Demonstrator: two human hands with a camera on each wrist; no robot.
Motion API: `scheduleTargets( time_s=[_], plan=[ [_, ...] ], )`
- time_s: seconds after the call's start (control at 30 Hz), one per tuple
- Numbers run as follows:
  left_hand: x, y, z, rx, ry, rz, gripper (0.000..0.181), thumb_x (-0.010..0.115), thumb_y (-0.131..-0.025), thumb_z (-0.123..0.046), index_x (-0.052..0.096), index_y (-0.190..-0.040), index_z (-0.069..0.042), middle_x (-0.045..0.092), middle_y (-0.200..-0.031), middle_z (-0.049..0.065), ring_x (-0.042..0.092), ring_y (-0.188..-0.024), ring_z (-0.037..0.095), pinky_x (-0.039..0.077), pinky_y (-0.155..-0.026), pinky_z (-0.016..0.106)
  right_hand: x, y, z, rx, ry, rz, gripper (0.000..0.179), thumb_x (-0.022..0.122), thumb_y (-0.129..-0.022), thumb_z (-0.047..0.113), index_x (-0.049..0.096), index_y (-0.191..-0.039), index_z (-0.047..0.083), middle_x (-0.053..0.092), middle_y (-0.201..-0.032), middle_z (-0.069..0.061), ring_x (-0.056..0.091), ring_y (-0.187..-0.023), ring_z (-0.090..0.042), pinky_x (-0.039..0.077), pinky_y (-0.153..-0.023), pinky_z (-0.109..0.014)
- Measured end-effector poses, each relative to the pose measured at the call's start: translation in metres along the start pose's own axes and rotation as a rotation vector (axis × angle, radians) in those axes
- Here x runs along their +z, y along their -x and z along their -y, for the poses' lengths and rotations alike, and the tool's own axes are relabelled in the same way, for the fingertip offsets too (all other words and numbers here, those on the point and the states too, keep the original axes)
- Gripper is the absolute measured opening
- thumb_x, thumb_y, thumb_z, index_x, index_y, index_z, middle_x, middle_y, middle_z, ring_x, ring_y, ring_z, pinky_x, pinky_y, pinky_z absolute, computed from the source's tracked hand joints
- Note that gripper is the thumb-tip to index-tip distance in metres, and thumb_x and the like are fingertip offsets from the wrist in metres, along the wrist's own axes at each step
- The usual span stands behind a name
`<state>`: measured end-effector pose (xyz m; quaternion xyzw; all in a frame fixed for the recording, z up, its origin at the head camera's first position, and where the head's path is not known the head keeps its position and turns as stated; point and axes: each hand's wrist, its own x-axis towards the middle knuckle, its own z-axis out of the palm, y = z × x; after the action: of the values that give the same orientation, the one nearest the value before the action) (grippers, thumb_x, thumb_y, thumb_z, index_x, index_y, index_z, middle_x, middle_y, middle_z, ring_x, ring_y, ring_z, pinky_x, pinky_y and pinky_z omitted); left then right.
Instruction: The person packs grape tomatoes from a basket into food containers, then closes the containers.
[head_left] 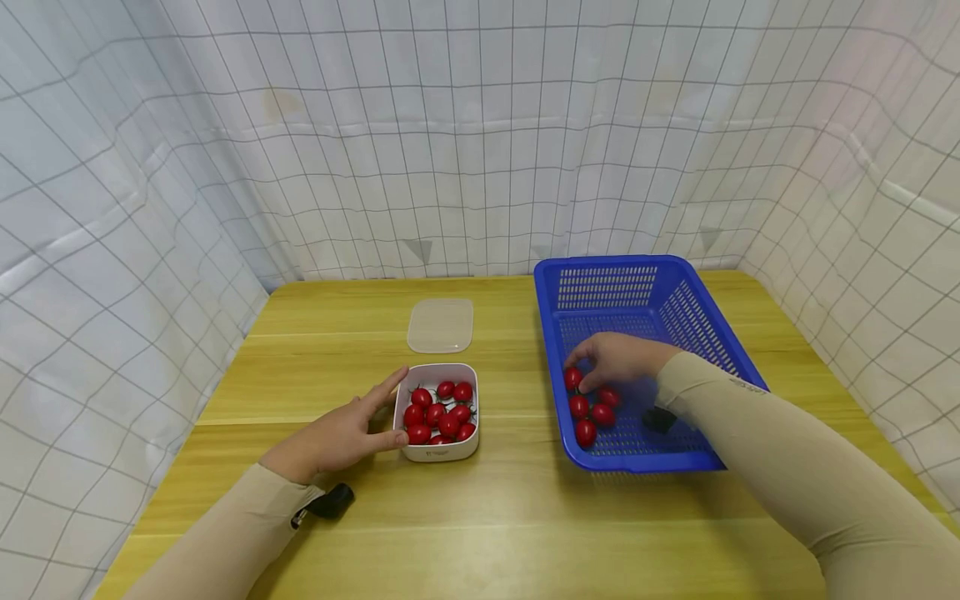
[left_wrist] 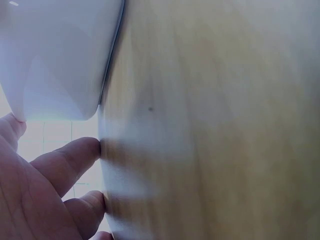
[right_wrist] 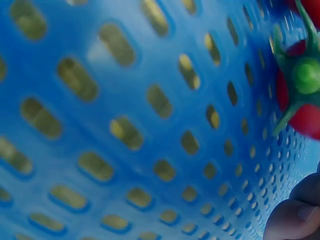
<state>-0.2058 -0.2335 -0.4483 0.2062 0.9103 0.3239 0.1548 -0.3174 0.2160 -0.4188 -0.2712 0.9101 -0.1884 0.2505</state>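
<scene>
My left hand (head_left: pixel 341 429) rests beside a small white container (head_left: pixel 442 452), fingers stretched out, thumb at its front left corner and forefinger along its left rim. Several red cherry tomatoes (head_left: pixel 436 414) with green stems fill the container. In the left wrist view its pale wall (left_wrist: pixel 60 60) rises above the fingers (left_wrist: pixel 70 160). My right hand (head_left: pixel 618 360) reaches into a blue basket (head_left: pixel 551 333) and pinches a cherry tomato (head_left: pixel 572 377) between thumb and fingers near the left wall. Several other tomatoes (head_left: pixel 602 414) lie in front of it; one with a green stem (right_wrist: pixel 306 75) shows in the right wrist view.
A translucent flat lid (head_left: pixel 441 325) lies on the wooden table (head_left: pixel 487 517) behind the container. White curtains with a grid pattern (head_left: pixel 465 150) enclose the back and sides. The basket's slotted floor (right_wrist: pixel 160 100) lies under the right wrist.
</scene>
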Motion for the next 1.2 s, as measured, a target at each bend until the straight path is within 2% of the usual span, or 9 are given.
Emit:
scheduleTargets(
  time_s=[0.03,0.2,0.43,0.8,0.97,1.07,1.2],
  plan=[
    [-0.0002,0.0001,0.0001,-0.001,0.0,-0.001,0.101,0.071,-0.097,-0.052,0.009,-0.171,-0.022,0.046,-0.164,0.017,0.038,-0.153,0.047,0.017,-0.122,0.078,-0.0003,0.0004,0.001,0.0,0.0,-0.001,0.041,0.082,-0.09,0.02,0.075,-0.129,0.011,0.075,-0.115,-0.001,0.06,-0.096,-0.018,0.051,-0.09,-0.038],
    [-0.0006,0.0003,0.0009,-0.003,0.005,-0.001,0.101,0.071,-0.097,-0.052,0.008,-0.171,-0.023,0.046,-0.164,0.018,0.038,-0.153,0.047,0.013,-0.123,0.078,-0.0017,0.0005,0.0043,-0.001,-0.02,0.005,0.04,0.082,-0.089,0.018,0.075,-0.127,0.009,0.071,-0.098,0.003,0.055,-0.08,-0.014,0.047,-0.076,-0.03],
    [-0.0012,0.0002,0.0028,0.006,0.007,-0.008,0.101,0.071,-0.097,-0.051,0.009,-0.171,-0.022,0.045,-0.164,0.017,0.037,-0.154,0.047,0.01,-0.123,0.078,-0.0023,-0.0007,0.0065,0.002,-0.026,0.011,0.039,0.083,-0.089,0.017,0.075,-0.126,0.008,0.061,-0.081,0.004,0.051,-0.069,-0.013,0.044,-0.067,-0.029],
    [-0.0026,0.0007,0.0023,0.009,0.014,-0.004,0.101,0.071,-0.097,-0.052,0.008,-0.171,-0.022,0.044,-0.165,0.017,0.036,-0.155,0.048,0.011,-0.122,0.079,-0.0048,-0.001,0.0073,0.013,0.003,-0.016,0.041,0.084,-0.088,0.021,0.076,-0.127,0.009,0.067,-0.089,0.004,0.053,-0.077,-0.014,0.045,-0.073,-0.03],
    [-0.0024,0.0015,0.0017,0.0,0.005,-0.001,0.102,0.07,-0.097,-0.054,0.008,-0.171,-0.022,0.043,-0.165,0.017,0.035,-0.154,0.048,0.018,-0.122,0.078,-0.0049,-0.0014,0.0042,0.016,0.02,-0.024,0.042,0.084,-0.088,0.022,0.076,-0.127,0.01,0.071,-0.096,0.004,0.055,-0.081,-0.015,0.046,-0.077,-0.031],
    [-0.0019,0.0014,0.0015,-0.001,0.005,-0.003,0.102,0.07,-0.097,-0.055,0.008,-0.171,-0.022,0.044,-0.165,0.016,0.033,-0.155,0.048,0.016,-0.123,0.077,-0.0056,-0.0003,0.0038,0.017,0.032,-0.031,0.043,0.084,-0.088,0.024,0.076,-0.127,0.01,0.072,-0.099,0.004,0.056,-0.085,-0.015,0.046,-0.079,-0.032],
    [-0.001,0.0018,0.0014,-0.009,0.003,0.0,0.101,0.071,-0.097,-0.054,0.01,-0.171,-0.023,0.044,-0.165,0.016,0.029,-0.157,0.049,0.01,-0.124,0.077,-0.0079,0.0023,0.0057,0.017,0.033,-0.035,0.044,0.084,-0.089,0.025,0.075,-0.129,0.01,0.068,-0.093,0.003,0.053,-0.081,-0.015,0.044,-0.076,-0.031]
  ],
)
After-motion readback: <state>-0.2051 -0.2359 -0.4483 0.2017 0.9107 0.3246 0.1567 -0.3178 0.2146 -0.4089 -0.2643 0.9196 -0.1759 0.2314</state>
